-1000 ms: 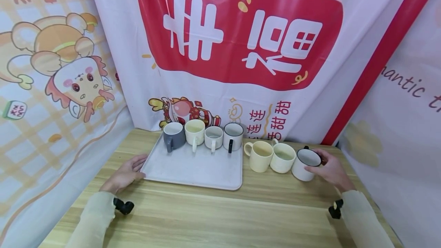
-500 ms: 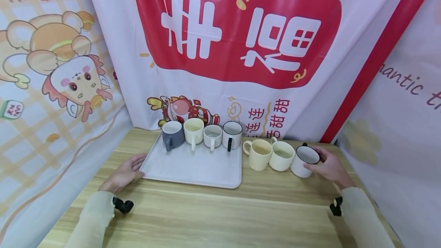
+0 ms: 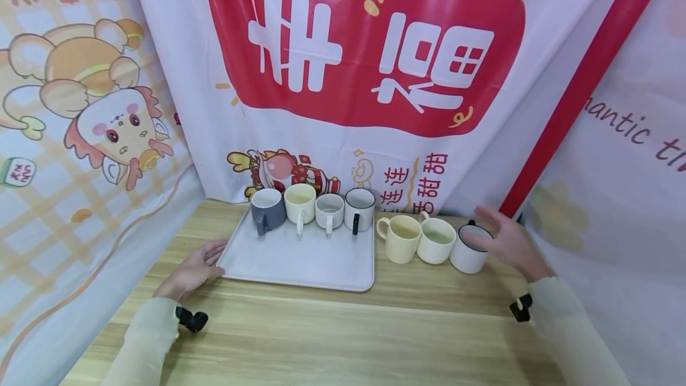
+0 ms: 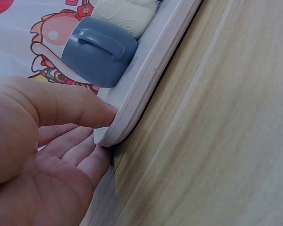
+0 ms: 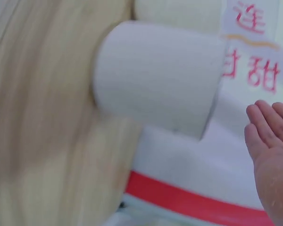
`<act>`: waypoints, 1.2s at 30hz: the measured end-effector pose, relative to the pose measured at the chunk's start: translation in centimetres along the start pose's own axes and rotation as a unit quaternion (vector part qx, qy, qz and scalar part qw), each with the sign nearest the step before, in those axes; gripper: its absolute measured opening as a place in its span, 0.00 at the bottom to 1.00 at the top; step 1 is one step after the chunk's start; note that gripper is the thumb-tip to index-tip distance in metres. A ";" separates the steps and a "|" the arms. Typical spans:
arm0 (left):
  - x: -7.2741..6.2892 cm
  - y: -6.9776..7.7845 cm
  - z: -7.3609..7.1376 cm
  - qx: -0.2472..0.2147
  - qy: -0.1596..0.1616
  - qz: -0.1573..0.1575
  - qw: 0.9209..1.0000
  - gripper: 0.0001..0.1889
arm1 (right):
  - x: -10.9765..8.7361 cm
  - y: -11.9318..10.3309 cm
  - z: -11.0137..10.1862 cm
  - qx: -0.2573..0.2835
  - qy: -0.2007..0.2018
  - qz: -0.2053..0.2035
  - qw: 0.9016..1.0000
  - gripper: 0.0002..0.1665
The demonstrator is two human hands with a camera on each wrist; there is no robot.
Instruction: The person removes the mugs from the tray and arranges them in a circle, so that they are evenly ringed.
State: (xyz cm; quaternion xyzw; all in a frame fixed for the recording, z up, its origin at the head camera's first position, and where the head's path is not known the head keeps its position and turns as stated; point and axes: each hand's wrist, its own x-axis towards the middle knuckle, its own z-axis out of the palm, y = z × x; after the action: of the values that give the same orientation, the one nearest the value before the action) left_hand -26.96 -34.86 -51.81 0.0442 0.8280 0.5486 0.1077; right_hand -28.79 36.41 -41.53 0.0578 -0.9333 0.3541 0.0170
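Just released the black-rimmed mug [image 3: 467, 257], standing at right beside a cream mug [image 3: 435, 250] on the table [image 3: 343, 338], with right hand [image 3: 506, 243] lifted, fingers wide. Still pinches the near left corner of the tray [image 3: 300, 261] with left hand [image 3: 194, 267].

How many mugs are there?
7. On the tray, from the left: slate mug, cream mug, small white mug, black-rimmed mug. On the table, right of the tray: yellow mug, ivory mug, another black-rimmed mug by the right hand. None looks hidden.

Curtained booth; printed sheets [image 3: 482, 153] enclosing wood-grain table [image 3: 343, 338]
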 end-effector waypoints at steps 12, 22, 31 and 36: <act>0.0 -0.2 -0.1 0.003 -0.001 0.006 1.000 0.45 | 0.8 -7.1 2.5 0.004 -0.007 -0.082 0.997 0.50; 0.1 -0.4 -0.2 -0.003 0.002 0.008 1.000 0.45 | 1.8 -11.9 6.7 0.036 -0.031 -0.120 0.992 0.46; 0.3 -0.6 -0.1 -0.004 0.002 0.016 1.000 0.45 | 3.1 -14.4 11.0 0.094 -0.040 -0.168 0.980 0.41; 0.3 -0.6 -0.1 -0.005 0.000 0.010 1.000 0.45 | 3.5 -14.9 13.2 0.101 -0.033 -0.176 0.979 0.40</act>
State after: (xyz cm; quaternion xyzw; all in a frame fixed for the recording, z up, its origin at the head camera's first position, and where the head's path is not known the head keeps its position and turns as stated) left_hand -27.23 -35.09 -52.33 0.0514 0.8250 0.5535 0.1024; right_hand -30.34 16.25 -41.36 0.2345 -0.8677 0.4362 0.0421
